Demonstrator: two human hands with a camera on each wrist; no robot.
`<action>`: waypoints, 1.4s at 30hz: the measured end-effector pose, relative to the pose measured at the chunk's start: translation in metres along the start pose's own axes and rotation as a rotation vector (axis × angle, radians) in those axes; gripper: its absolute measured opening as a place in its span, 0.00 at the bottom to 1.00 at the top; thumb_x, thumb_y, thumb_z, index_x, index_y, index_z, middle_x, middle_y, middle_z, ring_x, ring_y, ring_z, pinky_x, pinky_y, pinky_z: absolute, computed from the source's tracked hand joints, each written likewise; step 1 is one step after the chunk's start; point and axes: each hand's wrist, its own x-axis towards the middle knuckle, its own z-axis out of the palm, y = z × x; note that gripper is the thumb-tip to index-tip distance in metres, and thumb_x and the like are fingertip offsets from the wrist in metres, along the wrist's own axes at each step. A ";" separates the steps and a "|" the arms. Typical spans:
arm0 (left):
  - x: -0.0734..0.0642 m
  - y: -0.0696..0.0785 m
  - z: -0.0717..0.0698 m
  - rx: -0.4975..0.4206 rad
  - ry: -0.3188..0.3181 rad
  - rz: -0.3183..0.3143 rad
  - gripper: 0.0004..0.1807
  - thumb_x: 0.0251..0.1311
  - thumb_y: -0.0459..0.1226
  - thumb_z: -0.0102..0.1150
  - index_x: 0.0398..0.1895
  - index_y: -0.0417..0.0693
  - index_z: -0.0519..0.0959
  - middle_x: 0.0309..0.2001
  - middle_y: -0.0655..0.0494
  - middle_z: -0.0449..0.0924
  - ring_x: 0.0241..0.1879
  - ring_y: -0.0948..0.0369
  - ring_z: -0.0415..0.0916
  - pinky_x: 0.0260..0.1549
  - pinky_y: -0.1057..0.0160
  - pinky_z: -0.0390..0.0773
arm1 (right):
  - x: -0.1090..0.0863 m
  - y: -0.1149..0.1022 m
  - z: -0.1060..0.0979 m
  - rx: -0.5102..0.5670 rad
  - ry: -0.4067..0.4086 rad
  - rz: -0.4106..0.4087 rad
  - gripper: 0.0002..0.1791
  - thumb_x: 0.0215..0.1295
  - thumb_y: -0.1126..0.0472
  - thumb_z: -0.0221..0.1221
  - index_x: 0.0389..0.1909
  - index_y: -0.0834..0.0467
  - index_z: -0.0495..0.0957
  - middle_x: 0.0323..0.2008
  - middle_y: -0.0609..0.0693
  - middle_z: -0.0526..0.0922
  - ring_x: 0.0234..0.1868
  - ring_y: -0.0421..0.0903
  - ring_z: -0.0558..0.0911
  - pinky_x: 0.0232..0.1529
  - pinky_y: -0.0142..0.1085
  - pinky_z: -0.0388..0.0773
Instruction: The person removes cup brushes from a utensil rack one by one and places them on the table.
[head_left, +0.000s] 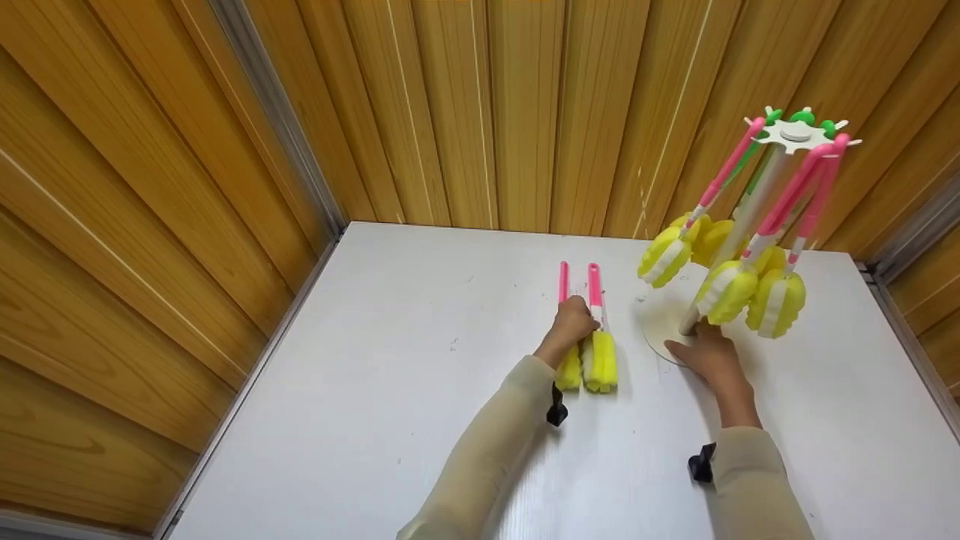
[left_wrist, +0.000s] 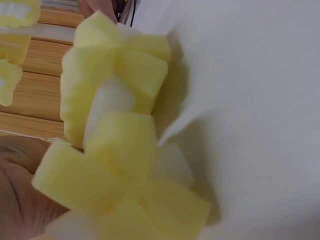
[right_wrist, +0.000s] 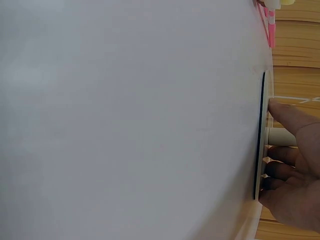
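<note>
Two sponge bottle brushes lie side by side in the head view, with pink handles and yellow-and-white heads. My left hand [head_left: 574,319] is curled over the middle of the left bottle brush [head_left: 570,371]; its fingertips come close to the neck of the right bottle brush [head_left: 602,364]. Both sponge heads fill the left wrist view. On the right, my right hand [head_left: 709,352] rests with spread fingers on the round base [right_wrist: 261,130] of a white stand. The stand's pole [right_wrist: 281,137] rises between thumb and fingers. Exactly how the left fingertips close is hidden.
Several brushes with pink or green handles hang from the stand's notched top [head_left: 795,135], their yellow sponge heads [head_left: 724,289] around the pole. The white table [head_left: 360,360] meets wood-plank walls [head_left: 525,112] at the back and left.
</note>
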 end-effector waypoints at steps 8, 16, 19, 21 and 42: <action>0.003 0.007 0.001 0.236 -0.032 0.084 0.07 0.61 0.30 0.65 0.32 0.42 0.75 0.29 0.54 0.74 0.27 0.62 0.64 0.28 0.67 0.72 | 0.000 0.001 0.000 0.012 0.007 0.000 0.48 0.73 0.49 0.60 0.77 0.73 0.45 0.75 0.75 0.49 0.72 0.75 0.55 0.70 0.66 0.55; -0.003 0.011 0.003 0.282 -0.089 0.006 0.01 0.69 0.31 0.58 0.39 0.44 0.78 0.32 0.55 0.73 0.30 0.60 0.67 0.32 0.67 0.73 | 0.000 0.000 0.002 0.021 -0.026 0.029 0.51 0.73 0.46 0.59 0.79 0.70 0.41 0.77 0.73 0.43 0.74 0.74 0.51 0.72 0.67 0.51; -0.006 0.014 0.002 0.304 -0.097 -0.010 0.05 0.70 0.33 0.57 0.44 0.44 0.81 0.47 0.53 0.78 0.35 0.59 0.69 0.38 0.66 0.76 | 0.000 -0.001 0.002 0.020 -0.028 0.028 0.51 0.73 0.46 0.59 0.78 0.71 0.42 0.77 0.73 0.43 0.74 0.74 0.51 0.72 0.66 0.51; -0.009 0.018 0.000 0.321 -0.096 -0.012 0.08 0.70 0.35 0.58 0.47 0.43 0.82 0.57 0.49 0.76 0.36 0.58 0.70 0.40 0.65 0.78 | 0.001 -0.002 0.002 0.014 -0.027 0.020 0.51 0.73 0.46 0.59 0.78 0.71 0.42 0.77 0.73 0.44 0.74 0.74 0.51 0.72 0.66 0.51; -0.039 0.066 -0.028 0.160 0.017 0.269 0.21 0.70 0.35 0.57 0.65 0.41 0.75 0.59 0.49 0.75 0.50 0.62 0.77 0.52 0.68 0.80 | 0.000 -0.004 0.001 0.005 0.011 -0.006 0.48 0.73 0.50 0.60 0.76 0.74 0.45 0.75 0.75 0.48 0.73 0.74 0.55 0.71 0.65 0.54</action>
